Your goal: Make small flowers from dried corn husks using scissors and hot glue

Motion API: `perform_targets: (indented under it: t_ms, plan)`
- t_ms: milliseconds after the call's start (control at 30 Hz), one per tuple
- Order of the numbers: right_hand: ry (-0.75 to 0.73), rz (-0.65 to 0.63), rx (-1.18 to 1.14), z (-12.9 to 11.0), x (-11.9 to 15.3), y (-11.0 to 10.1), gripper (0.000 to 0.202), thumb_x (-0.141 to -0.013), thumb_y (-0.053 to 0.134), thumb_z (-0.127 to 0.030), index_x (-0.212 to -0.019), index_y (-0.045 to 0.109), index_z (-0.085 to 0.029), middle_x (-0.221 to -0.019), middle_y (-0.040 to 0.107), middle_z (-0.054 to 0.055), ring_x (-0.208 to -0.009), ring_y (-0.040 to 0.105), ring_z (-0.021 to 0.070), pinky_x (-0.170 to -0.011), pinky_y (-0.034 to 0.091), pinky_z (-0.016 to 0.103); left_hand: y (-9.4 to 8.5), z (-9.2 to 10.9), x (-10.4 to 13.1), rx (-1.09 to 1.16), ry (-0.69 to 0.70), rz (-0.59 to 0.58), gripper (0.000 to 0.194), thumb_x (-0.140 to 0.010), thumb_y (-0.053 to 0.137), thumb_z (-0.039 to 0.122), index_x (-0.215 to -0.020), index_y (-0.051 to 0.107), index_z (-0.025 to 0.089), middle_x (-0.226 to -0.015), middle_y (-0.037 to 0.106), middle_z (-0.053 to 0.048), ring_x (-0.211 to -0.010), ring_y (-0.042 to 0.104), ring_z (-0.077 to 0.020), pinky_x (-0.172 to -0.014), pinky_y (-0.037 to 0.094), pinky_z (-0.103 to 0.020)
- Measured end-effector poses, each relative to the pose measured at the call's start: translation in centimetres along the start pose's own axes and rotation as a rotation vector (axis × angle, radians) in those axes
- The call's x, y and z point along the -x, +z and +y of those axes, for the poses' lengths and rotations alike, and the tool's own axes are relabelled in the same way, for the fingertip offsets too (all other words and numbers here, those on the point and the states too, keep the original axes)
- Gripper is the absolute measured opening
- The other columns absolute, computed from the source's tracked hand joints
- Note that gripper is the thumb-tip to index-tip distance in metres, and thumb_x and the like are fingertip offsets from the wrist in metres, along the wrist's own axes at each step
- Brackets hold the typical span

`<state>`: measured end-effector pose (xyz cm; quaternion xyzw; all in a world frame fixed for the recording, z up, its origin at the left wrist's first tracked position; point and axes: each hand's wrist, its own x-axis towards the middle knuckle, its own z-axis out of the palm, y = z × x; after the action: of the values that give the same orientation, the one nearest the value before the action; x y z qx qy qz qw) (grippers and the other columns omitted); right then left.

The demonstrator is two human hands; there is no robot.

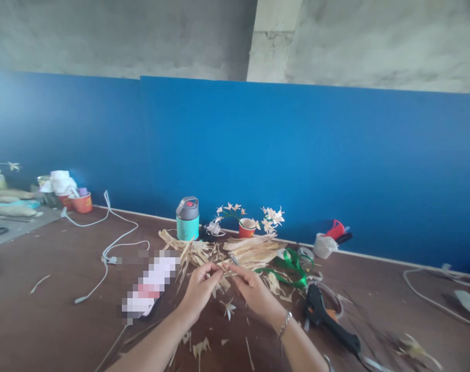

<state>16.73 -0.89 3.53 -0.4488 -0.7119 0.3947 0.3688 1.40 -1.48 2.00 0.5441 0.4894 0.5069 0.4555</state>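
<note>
My left hand (199, 289) and my right hand (255, 295) meet over the table, thumbs and fingers pinched together. Between their fingertips is a small pale piece of dried husk (224, 267), largely covered by the fingers. Just beyond lies a pile of dried husk strips (254, 252). Below the hands, a small husk flower (228, 309) rests on the brown tabletop (219, 356) among scraps. To the right of my right hand are a black glue gun (330, 323) and a loose green ribbon (296, 268).
A teal food jar (187, 221) and a red paper cup (247, 228) with pale flowers (272, 218) stand against the blue partition (297, 155). A blurred-out phone (152, 287) and a white cable (122, 235) lie left. Small containers (325, 245) stand right.
</note>
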Motion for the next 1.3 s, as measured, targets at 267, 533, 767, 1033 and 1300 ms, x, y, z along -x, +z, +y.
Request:
perform_targets:
  t_ms: [267,533,767,1033,1300]
  plan:
    - [-0.11,0.017,0.027,0.8,0.1,0.9,0.035,-0.083,0.043,-0.016,-0.112,0.063,-0.016,-0.114,0.064,0.009,-0.11,0.056,0.0219,-0.098,0.039,0.041,0.6,-0.1,0.1,0.039,-0.062,0.128,0.02,-0.065,0.056,0.035,-0.055,0.052,0.018,-0.05,0.046,0.004,-0.052,0.043,-0.0118,-0.052,0.033,-0.022]
    - [-0.095,0.029,0.659,-0.4,1.2,1.7,0.07,-0.067,0.041,0.005,-0.129,0.046,-0.027,-0.111,0.066,0.007,-0.099,0.062,0.0185,-0.086,0.047,0.026,1.0,-0.3,0.2,0.136,-0.116,0.184,0.021,-0.061,0.058,0.035,-0.051,0.051,0.017,-0.045,0.041,0.006,-0.045,0.039,-0.0096,-0.048,0.03,-0.022]
    - [-0.004,0.218,0.566,0.9,0.1,-0.8,0.047,-0.08,0.035,-0.007,-0.12,0.055,-0.021,-0.106,0.066,0.009,-0.097,0.061,0.0196,-0.084,0.045,0.029,0.8,0.2,0.4,0.102,-0.121,0.166,0.024,-0.066,0.059,0.036,-0.053,0.053,0.017,-0.045,0.042,0.006,-0.044,0.037,-0.0083,-0.045,0.028,-0.02]
    - [0.152,-0.019,-0.166,1.2,-0.5,-0.2,0.035,-0.082,0.039,-0.032,-0.109,0.053,-0.015,-0.047,0.035,-0.008,-0.04,0.033,0.0094,-0.041,0.027,0.02,0.5,0.6,0.3,0.128,-0.114,0.143,0.026,-0.065,0.06,0.039,-0.055,0.051,0.017,-0.051,0.045,0.005,-0.052,0.041,-0.0108,-0.052,0.031,-0.022]
    - [0.184,-0.101,-0.301,1.2,-0.2,0.4,0.034,-0.077,0.052,-0.033,-0.106,0.062,-0.019,-0.054,0.041,-0.006,-0.045,0.028,0.0069,-0.042,0.022,0.019,0.8,0.4,0.4,0.041,-0.109,0.054,0.021,-0.067,0.056,0.035,-0.059,0.056,0.016,-0.053,0.046,0.004,-0.052,0.039,-0.0111,-0.051,0.029,-0.022]
